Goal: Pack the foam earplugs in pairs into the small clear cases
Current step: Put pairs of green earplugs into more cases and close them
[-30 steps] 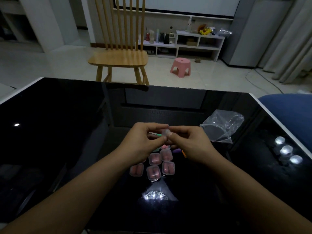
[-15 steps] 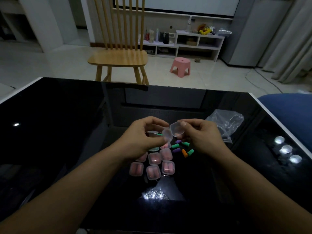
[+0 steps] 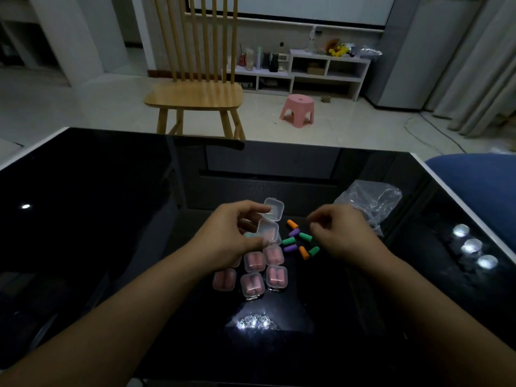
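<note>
- My left hand [image 3: 229,236] grips an opened clear case [image 3: 269,223] just above the worktop [image 3: 97,219]; its lid stands up toward 12 o'clock, and the tray looks faintly pink, though I cannot tell whether anything sits inside.
- My right hand [image 3: 340,236] hangs at 3 o'clock of that case, fingers curled in with thumb and forefinger close together. Whether it pinches anything I cannot tell; nothing shows between the tips.
- The loose earplugs [image 3: 300,240] lie scattered between my two hands: orange, purple and green ones, touching or just beside each other, directly below the right fingertips.
- At 6 o'clock of the open case sits a cluster of closed cases [image 3: 264,276], each showing pink inside, so I judge those already packed.
- A crumpled plastic bag [image 3: 371,202] lies at 1 o'clock of the right hand, near it.
- Step in hand, as I read it: a fresh case is held ready and the right hand is placed to pick a pair from the pile.
- The next move calls for a fine pinch on two matching plugs without scattering the others, since they are light, likely to roll on the glossy worktop.
- The left hand needs to keep the case level and the lid well back, so both plugs drop in side by side before it snaps down.
- The dim light makes colours harder to match.
</note>
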